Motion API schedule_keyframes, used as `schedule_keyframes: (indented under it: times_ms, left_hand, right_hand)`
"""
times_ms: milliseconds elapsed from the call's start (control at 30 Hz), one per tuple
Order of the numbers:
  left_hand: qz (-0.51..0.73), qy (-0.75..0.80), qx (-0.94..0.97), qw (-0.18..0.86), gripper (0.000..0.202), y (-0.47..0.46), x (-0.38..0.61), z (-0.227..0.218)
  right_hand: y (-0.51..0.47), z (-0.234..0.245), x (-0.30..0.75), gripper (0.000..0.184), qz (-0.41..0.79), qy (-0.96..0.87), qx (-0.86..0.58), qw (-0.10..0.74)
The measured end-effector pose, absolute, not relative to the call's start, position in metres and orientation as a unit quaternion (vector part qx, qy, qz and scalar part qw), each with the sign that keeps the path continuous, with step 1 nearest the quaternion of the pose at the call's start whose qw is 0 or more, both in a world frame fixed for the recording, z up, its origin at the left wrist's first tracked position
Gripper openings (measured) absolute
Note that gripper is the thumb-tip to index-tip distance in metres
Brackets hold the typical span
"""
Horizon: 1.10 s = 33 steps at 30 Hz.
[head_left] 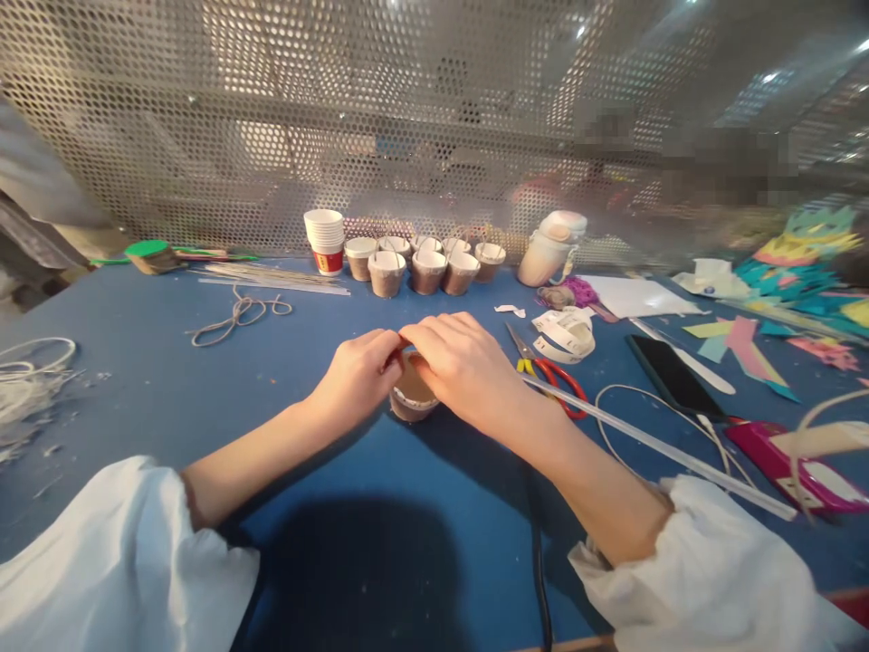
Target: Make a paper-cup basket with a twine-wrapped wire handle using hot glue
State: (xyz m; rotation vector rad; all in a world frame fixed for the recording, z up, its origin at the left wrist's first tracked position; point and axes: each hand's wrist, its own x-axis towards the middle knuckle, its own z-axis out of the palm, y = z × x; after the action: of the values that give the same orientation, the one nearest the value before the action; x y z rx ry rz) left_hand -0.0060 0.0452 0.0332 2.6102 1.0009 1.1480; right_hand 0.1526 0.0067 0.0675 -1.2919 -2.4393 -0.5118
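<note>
Your left hand (361, 371): clamped on the brown-wrapped paper cup (411, 412);
Your right hand (462, 362): clamped there, fingertips partly hidden;
Tabletop (149, 380): scissors (525, 349) near your right hand.

Left fingers (380, 345) beside right fingers (434, 337), bent

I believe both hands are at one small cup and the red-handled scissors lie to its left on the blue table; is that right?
Not quite: the head view shows the scissors to the right of the small cup on the blue table; left hand and right hand are at the cup.
</note>
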Motion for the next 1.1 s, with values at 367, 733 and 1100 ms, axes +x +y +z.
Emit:
schedule_keyframes:
  times_ms: [367, 733, 1100]
  left_hand:
    - [0.346, 0.366, 0.851, 0.149, 0.011, 0.042, -0.010, 0.041]
    - [0.329, 0.362, 0.843, 0.224, 0.007, 0.046, -0.017, 0.044]
    - [0.318, 0.386, 0.824, 0.264, 0.019, 0.046, -0.018, 0.047]
  right_hand:
    - [0.012, 0.063, 0.152, 0.018, -0.306, -0.834, -0.435, 0.145]
    - [0.012, 0.059, 0.148, 0.020, -0.296, -0.816, -0.470, 0.162]
    - [0.015, 0.052, 0.148, 0.020, -0.315, -0.802, -0.469, 0.193]
